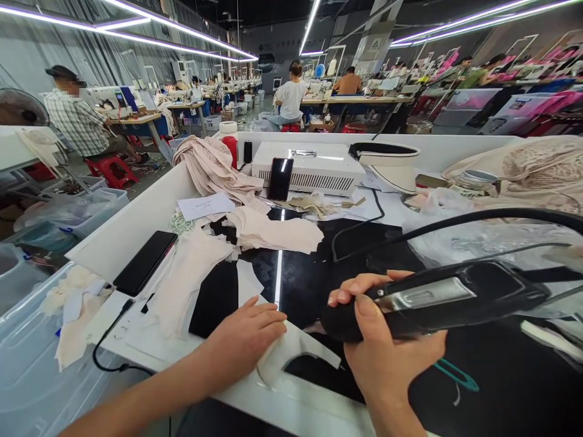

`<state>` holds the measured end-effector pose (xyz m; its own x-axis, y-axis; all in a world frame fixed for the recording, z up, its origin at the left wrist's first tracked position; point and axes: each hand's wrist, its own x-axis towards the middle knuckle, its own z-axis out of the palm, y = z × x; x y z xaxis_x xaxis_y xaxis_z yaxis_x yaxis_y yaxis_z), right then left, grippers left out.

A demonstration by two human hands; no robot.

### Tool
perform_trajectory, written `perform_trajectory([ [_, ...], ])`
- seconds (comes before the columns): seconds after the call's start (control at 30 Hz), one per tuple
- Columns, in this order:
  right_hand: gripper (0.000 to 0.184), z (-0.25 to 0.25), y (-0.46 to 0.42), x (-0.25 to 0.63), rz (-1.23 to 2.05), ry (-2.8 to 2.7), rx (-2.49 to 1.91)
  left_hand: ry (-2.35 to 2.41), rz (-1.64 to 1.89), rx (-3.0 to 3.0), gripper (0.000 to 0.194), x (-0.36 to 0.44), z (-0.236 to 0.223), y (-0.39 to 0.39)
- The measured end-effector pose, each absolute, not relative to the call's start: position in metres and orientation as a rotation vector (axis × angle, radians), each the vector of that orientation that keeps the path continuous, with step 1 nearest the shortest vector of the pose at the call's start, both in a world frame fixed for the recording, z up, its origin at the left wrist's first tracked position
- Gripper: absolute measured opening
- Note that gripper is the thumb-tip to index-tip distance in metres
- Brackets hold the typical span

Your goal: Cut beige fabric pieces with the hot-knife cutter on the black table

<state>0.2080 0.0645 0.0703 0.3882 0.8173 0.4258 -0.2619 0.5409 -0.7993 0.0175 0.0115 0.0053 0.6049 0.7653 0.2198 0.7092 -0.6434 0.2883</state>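
My right hand (387, 358) is wrapped round a black corded hand tool (428, 303) with a metal lever along its side. The tool's rounded end points left, over the black tabletop; its exact kind I cannot make out. My left hand (246, 340) lies flat, fingers stretched together, on a curved white piece (300, 343) near the front edge. The piece reaches from under my fingers to just below the tool, and its narrow end shows beside my right wrist. Past my left fingertips lies another off-white scrap (249, 282).
Stacks of pale cut fabric (277, 233) lie ahead and to the left, near a black phone (144, 261). Behind stand a white vented box (310, 167), another phone (280, 178) and a visor (387, 161). The tool's thick cable (483, 215) arches right, over plastic bags. A teal tool (460, 375) lies at right.
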Motion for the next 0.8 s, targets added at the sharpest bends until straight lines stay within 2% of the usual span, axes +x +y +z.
perform_trajectory([
  [0.13,0.040,0.075,0.054,0.217,0.765,-0.939,-0.717,1.330,0.409,2.768,0.036,0.010,0.004,0.021],
  [0.27,0.040,0.076,0.043,0.224,0.777,-0.929,-0.708,1.624,0.398,2.771,0.024,0.022,0.001,0.018],
  [0.37,0.039,0.075,0.040,0.227,0.759,-0.941,-0.727,1.727,0.400,2.762,0.022,0.031,0.000,0.013],
  [0.8,0.035,0.063,0.041,0.220,0.733,-0.911,-0.683,1.782,0.359,2.747,0.019,0.033,0.005,0.005],
])
